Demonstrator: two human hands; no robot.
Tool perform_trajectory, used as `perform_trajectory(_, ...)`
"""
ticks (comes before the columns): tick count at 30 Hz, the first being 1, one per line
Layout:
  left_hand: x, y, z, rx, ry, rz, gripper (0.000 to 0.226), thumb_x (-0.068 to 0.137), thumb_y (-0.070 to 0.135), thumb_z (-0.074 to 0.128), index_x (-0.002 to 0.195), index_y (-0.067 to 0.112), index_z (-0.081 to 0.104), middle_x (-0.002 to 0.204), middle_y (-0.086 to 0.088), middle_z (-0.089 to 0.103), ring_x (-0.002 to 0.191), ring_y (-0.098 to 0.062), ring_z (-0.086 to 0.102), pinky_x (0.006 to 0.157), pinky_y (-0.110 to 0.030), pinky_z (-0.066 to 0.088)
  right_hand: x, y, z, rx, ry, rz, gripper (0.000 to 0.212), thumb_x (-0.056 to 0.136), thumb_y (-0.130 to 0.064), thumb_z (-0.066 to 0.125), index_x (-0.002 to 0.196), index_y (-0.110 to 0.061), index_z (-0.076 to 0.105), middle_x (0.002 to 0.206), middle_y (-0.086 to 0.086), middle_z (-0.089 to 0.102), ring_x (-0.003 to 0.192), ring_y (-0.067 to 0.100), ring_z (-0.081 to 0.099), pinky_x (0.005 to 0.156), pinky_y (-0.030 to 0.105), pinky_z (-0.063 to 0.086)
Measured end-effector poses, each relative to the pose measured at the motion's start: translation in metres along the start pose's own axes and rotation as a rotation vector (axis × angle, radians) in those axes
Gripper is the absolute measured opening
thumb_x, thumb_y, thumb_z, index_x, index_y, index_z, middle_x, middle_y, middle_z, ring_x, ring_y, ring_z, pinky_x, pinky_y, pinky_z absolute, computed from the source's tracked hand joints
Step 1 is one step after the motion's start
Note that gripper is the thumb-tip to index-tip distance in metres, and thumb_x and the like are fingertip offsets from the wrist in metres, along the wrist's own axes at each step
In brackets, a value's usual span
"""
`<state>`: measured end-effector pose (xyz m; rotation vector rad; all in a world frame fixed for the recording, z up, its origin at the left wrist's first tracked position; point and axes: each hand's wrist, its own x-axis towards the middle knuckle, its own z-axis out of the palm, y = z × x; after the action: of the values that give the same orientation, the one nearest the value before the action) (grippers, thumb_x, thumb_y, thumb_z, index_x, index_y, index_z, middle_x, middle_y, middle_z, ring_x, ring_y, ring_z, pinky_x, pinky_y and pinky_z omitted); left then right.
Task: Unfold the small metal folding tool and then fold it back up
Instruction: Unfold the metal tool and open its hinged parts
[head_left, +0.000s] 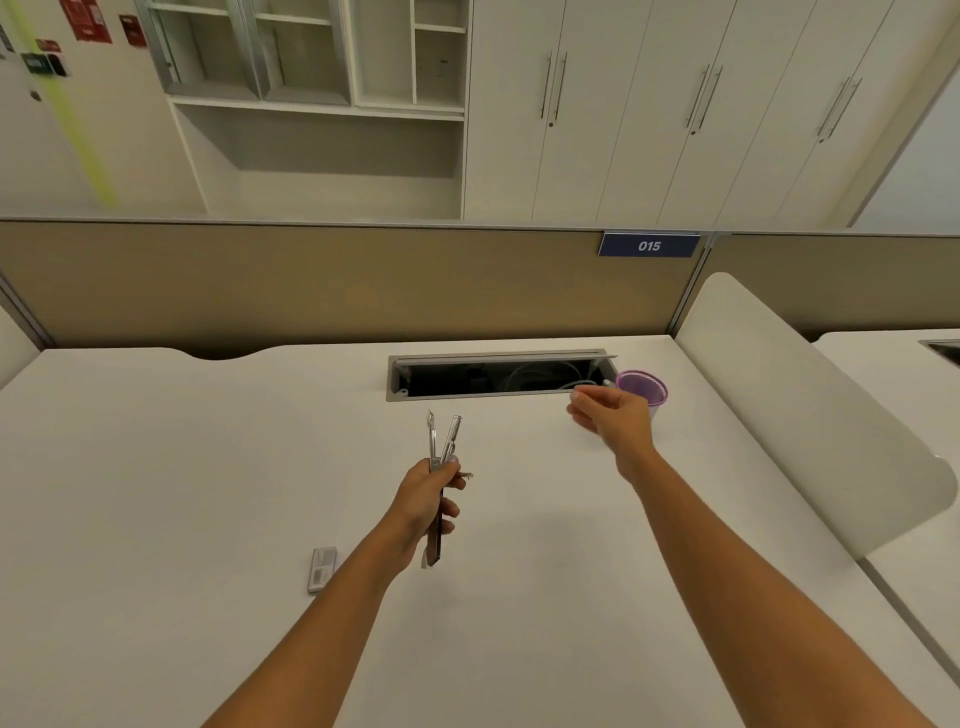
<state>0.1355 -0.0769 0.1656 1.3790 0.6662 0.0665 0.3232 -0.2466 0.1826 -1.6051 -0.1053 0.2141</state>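
Note:
My left hand (428, 499) grips a small metal folding tool (440, 451) above the middle of the white desk (208, 467). Two slim metal arms fan upward from my fist in a narrow V, and a darker handle part sticks out below my palm. My right hand (613, 415) hovers apart to the right, next to a purple mesh cup (647, 387). Its fingers are loosely curled with thumb and forefinger close together; nothing can be seen in them.
An open cable tray slot (498, 376) is sunk into the desk behind the hands. A small grey flat box (322, 569) lies on the desk left of my left forearm. A curved white side divider (810, 405) stands at right, and a tan partition (337, 286) at the back.

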Motion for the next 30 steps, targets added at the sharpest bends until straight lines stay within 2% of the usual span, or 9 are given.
perform_trajectory(3,0.008,0.004,0.011,0.037,-0.001,-0.005,0.030,0.099,0.032,0.044,0.112,0.008,0.056,0.090,-0.003,0.058,0.058,-0.013,0.051,0.048,-0.024,0.044,0.037,0.000,-0.026,-0.026,0.103,0.031,0.023,0.085,0.000,0.068,0.108,0.005,0.067,0.095,0.017,0.068,0.070,0.016,0.066,0.058,0.011,0.056)
perform_trajectory(6,0.013,0.005,0.019,0.050,0.002,-0.006,0.030,0.099,0.031,0.044,0.115,0.010,0.057,0.089,-0.002,0.059,0.057,-0.013,0.052,0.048,-0.024,0.044,0.072,0.003,-0.051,-0.114,0.220,0.042,0.021,0.083,-0.002,0.070,0.104,0.003,0.071,0.098,0.017,0.069,0.069,0.012,0.064,0.058,0.010,0.055)
perform_trajectory(7,0.016,0.005,0.021,0.055,0.005,-0.006,0.029,0.099,0.031,0.044,0.115,0.010,0.058,0.089,-0.002,0.059,0.057,-0.013,0.052,0.049,-0.024,0.045,0.085,0.004,-0.058,-0.170,0.248,0.048,0.021,0.082,-0.004,0.070,0.103,0.000,0.072,0.100,0.015,0.070,0.075,0.014,0.064,0.064,0.014,0.057)
perform_trajectory(9,0.018,0.004,0.023,0.072,0.009,-0.005,0.029,0.099,0.031,0.043,0.116,0.012,0.058,0.089,-0.001,0.059,0.058,-0.013,0.052,0.049,-0.024,0.045,0.107,0.007,-0.070,-0.235,0.286,0.073,0.022,0.081,-0.006,0.072,0.102,-0.004,0.074,0.107,0.013,0.070,0.097,0.024,0.065,0.083,0.031,0.058)
perform_trajectory(11,0.021,0.003,0.024,0.081,0.013,-0.008,0.030,0.099,0.032,0.044,0.116,0.012,0.058,0.088,-0.001,0.059,0.057,-0.013,0.052,0.048,-0.023,0.044,0.125,0.008,-0.076,-0.258,0.299,0.104,0.022,0.080,-0.004,0.072,0.103,-0.005,0.074,0.110,0.015,0.070,0.106,0.029,0.064,0.090,0.040,0.056)
perform_trajectory(16,0.027,0.001,0.025,0.097,0.024,-0.020,0.032,0.098,0.032,0.046,0.116,0.009,0.058,0.086,0.000,0.058,0.056,-0.012,0.051,0.045,-0.022,0.044,0.148,0.009,-0.081,-0.306,0.341,0.146,0.022,0.082,-0.002,0.071,0.103,-0.006,0.074,0.114,0.013,0.069,0.108,0.028,0.061,0.085,0.034,0.054)
perform_trajectory(26,0.036,-0.006,0.031,0.119,0.022,-0.026,0.032,0.099,0.032,0.045,0.116,0.008,0.057,0.086,-0.001,0.059,0.057,-0.012,0.051,0.047,-0.023,0.045,0.162,0.020,-0.089,-0.321,0.377,0.203,0.023,0.082,-0.001,0.071,0.104,-0.006,0.073,0.115,0.015,0.068,0.109,0.028,0.061,0.090,0.038,0.052)
perform_trajectory(30,0.039,-0.009,0.034,0.118,0.011,-0.039,0.033,0.098,0.033,0.046,0.116,0.007,0.057,0.088,-0.001,0.060,0.058,-0.013,0.053,0.050,-0.024,0.047,0.154,0.021,-0.085,-0.301,0.327,0.193,0.024,0.081,0.000,0.072,0.104,-0.006,0.073,0.115,0.015,0.067,0.111,0.029,0.059,0.089,0.037,0.053)
